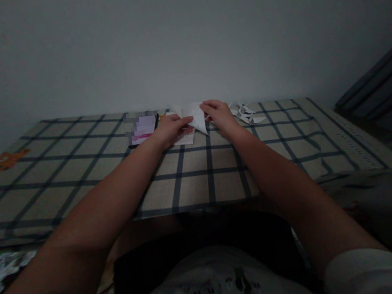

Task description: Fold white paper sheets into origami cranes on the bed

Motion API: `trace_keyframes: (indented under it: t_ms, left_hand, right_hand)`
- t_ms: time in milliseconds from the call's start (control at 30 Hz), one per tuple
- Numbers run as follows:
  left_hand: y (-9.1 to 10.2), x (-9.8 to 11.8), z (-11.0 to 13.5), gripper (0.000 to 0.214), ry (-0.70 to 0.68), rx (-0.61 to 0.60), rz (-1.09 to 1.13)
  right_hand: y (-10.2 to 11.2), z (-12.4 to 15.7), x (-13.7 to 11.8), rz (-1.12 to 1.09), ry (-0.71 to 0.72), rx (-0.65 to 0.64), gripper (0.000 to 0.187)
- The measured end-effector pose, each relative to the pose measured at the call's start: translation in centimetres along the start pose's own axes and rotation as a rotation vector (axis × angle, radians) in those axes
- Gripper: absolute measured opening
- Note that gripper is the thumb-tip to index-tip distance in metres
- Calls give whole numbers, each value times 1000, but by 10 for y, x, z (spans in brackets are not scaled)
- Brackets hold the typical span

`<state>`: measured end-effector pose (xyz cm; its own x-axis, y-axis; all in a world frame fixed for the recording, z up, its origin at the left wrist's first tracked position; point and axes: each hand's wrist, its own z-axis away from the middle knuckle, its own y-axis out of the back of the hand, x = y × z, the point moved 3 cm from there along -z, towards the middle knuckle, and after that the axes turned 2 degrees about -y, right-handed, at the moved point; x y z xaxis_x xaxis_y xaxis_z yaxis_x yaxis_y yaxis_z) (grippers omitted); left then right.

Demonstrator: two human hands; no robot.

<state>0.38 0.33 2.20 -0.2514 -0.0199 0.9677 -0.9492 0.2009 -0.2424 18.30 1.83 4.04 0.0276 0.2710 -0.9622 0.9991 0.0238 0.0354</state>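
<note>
Both my arms reach forward over a checked cloth [79, 179]. My left hand [171, 128] pinches the left side of a folded piece of white paper [197, 117]. Its right side is gripped by my right hand [218, 113], fingers curled round the edge. The paper is folded into a pointed shape and held just above the cloth. Under my left hand lies a small stack of white paper sheets [186, 139].
A phone [142, 128] with a lit screen lies left of my hands. Folded white paper figures [247, 114] sit to the right. An orange shape [8, 159] marks the cloth's far left. A plain wall rises behind; dark furniture [380, 88] stands at right.
</note>
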Motion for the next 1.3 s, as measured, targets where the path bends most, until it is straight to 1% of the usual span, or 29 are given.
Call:
trace_keyframes:
  t_ms: [133, 200, 333, 500, 700, 800, 933, 1033, 1200, 1300]
  left_hand:
    - [5, 2, -2, 21, -76, 55, -10]
    - [6, 3, -2, 22, -91, 70, -28]
    - [8, 3, -3, 23, -71, 93, -67]
    - [9, 4, -3, 26, -51, 116, -109]
    - [9, 5, -4, 35, -136, 69, -39]
    - [14, 3, -9, 39, -176, 86, -51]
    - [18, 0, -14, 35, -174, 116, -78]
    - [17, 0, -14, 35, -158, 114, -56]
    - [13, 5, -9, 41, -178, 78, -4]
    - [13, 5, -9, 42, -179, 95, -22]
  right_hand:
    - [1, 1, -2, -27, -5, 5, 10]
    - [1, 1, -2, -50, -12, -5, 10]
    - [2, 2, -1, -86, -36, -20, 10]
    - [2, 1, 2, -46, -21, -22, 11]
    - [5, -3, 3, -41, 9, 9, 11]
    - [6, -2, 1, -52, 12, 27, 11]
    - [5, 0, -1, -47, 12, 52, 11]
    - [5, -1, -2, -21, 23, 56, 10]
    - [8, -3, -2, 12, 13, 59, 10]
    - [8, -3, -2, 13, 6, 55, 9]
